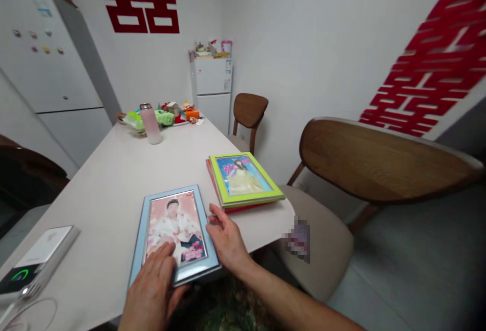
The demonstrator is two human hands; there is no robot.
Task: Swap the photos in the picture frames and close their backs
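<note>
A light blue picture frame lies near the table's front edge, tilted slightly, with a photo of a seated person in white clothing inside. My left hand grips its lower left part, fingers flat over the photo and thumb at the bottom edge. Against the right side of the frame, my right hand holds the edge with bent fingers. Just beyond that hand, a lime green picture frame with a photo of a figure in a yellow dress rests on a red frame.
A white power bank with a cable lies at the table's left. Farther back stand a pink bottle and several packets. Wooden chairs line the right side; a dark chair is at left.
</note>
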